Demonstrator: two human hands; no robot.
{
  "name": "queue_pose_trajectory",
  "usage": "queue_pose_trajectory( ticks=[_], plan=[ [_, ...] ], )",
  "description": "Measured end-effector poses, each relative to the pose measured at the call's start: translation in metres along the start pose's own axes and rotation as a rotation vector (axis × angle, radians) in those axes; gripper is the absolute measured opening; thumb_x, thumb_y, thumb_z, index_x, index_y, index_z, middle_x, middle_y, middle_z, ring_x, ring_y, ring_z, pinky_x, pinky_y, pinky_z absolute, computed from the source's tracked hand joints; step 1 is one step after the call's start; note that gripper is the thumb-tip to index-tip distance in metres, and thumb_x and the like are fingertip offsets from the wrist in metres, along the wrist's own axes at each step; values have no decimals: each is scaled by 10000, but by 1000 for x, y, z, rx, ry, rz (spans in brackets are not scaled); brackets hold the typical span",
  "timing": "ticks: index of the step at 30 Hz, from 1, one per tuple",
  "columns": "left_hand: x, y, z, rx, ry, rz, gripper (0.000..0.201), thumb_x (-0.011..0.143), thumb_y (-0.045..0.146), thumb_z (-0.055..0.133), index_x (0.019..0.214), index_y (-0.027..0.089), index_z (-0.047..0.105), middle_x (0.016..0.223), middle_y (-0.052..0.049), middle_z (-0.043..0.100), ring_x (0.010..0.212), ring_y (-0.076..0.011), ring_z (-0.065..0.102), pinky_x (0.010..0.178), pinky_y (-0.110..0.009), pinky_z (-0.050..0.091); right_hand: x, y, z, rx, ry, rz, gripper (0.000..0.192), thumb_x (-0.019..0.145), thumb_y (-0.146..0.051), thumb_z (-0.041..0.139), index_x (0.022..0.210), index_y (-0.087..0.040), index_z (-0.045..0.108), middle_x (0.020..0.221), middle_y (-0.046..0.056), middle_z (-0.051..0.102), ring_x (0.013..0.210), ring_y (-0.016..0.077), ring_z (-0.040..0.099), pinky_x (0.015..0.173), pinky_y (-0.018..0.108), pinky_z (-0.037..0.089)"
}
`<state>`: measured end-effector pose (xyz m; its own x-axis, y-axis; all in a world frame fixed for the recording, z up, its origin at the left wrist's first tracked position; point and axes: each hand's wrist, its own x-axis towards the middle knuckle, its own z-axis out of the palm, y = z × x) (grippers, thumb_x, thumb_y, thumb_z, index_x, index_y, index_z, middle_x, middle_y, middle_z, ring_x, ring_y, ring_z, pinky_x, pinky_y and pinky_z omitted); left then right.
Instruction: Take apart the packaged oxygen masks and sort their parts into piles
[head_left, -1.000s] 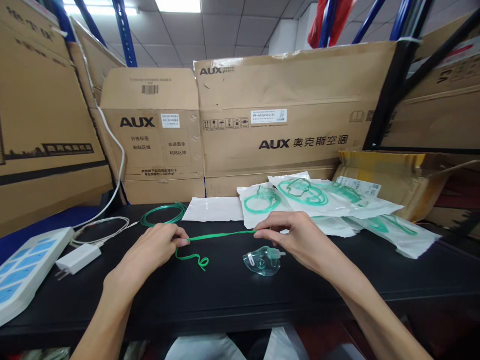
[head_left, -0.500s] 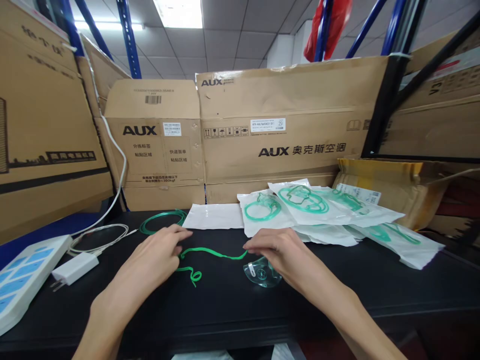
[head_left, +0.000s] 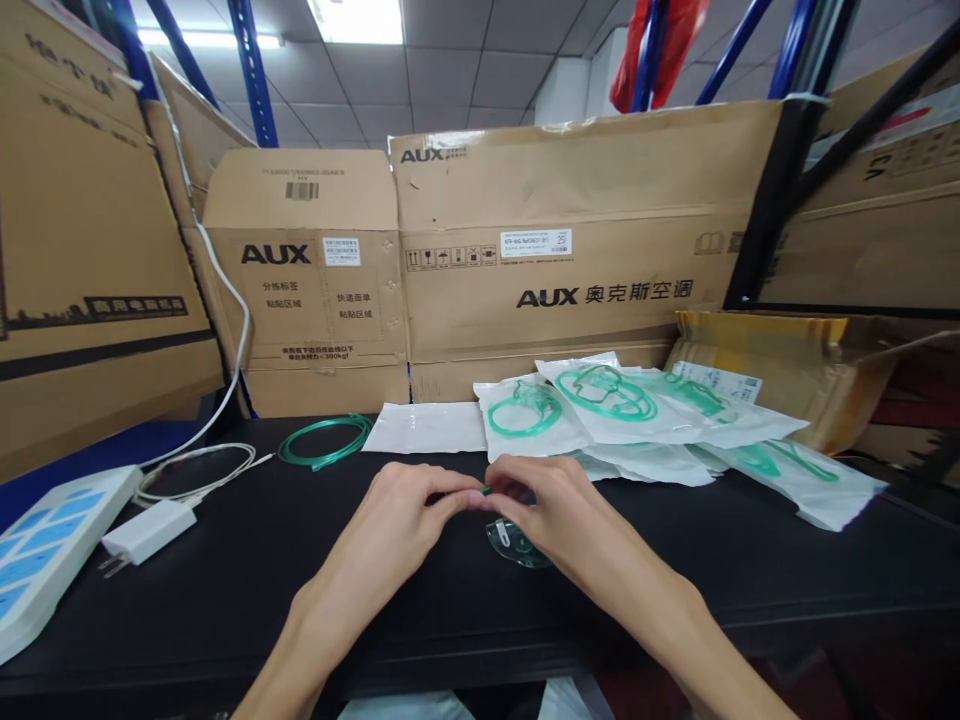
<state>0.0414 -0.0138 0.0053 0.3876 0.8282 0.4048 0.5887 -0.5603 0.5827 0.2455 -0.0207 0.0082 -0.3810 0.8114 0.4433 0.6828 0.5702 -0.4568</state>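
My left hand (head_left: 401,520) and my right hand (head_left: 547,510) meet over the middle of the black table (head_left: 225,580). Between their fingertips shows a small piece of the green elastic strap (head_left: 486,490); the rest of it is hidden inside the hands. Both hands pinch it. A clear oxygen mask (head_left: 514,543) lies on the table just under my right hand, partly covered by it.
Several sealed white pouches with green masks (head_left: 600,400) lie behind the hands, beside a flat empty pouch (head_left: 427,428) and a coil of green tubing (head_left: 324,440). A white charger (head_left: 146,528) and power strip (head_left: 45,545) sit at left. Cardboard boxes (head_left: 555,220) wall the back.
The hands came together from about a strap's length apart. The green strap, stretched then slack on the table, is now gathered between the fingers. My left hand moved right.
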Motion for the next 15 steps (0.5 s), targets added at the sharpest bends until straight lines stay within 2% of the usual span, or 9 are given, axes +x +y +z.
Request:
queue_pose_trajectory(
  ticks=[2,4,6,8,11,15],
  plan=[
    [2,-3,-4,-5,44,-32,215,964,390,643,1050,351,836,1035,52,822,987,-240,746,894,-282,521,-4,6,-6,1,-36,48,112,942,-349,703,977,-246,730,987,23,734,965,228,654,829,314,454],
    [3,-5,-8,-17,82,-70,212,942,422,669,1030,336,841,1021,49,824,985,-243,748,894,-283,527,-10,13,-13,13,-93,116,265,875,-447,765,1086,-287,750,1130,37,729,1119,279,635,946,359,455],
    [4,-8,-11,-38,103,-91,217,925,445,681,993,322,847,1032,42,824,1001,-251,746,883,-286,535,-15,21,-18,23,-177,207,370,814,-457,810,1155,-323,757,1193,52,716,1168,314,631,981,393,467],
    [5,-9,-13,-61,113,-97,229,926,447,671,957,307,849,1024,32,825,998,-250,745,850,-283,539,-18,27,-20,19,-228,268,375,783,-396,830,1149,-334,774,1165,66,723,1141,333,652,971,421,489],
    [4,-9,-14,-78,116,-90,252,943,441,643,935,285,840,939,18,826,901,-228,739,778,-271,519,-11,28,-18,73,-155,253,337,826,-404,785,1146,-297,785,1156,82,735,1082,322,670,960,448,513],
    [2,-5,-13,-107,122,-56,278,965,457,613,998,270,815,836,16,796,757,-191,672,702,-265,460,7,22,-10,463,-5,240,500,862,-507,737,1244,-184,734,1131,110,726,877,238,680,714,378,612]
  ],
)
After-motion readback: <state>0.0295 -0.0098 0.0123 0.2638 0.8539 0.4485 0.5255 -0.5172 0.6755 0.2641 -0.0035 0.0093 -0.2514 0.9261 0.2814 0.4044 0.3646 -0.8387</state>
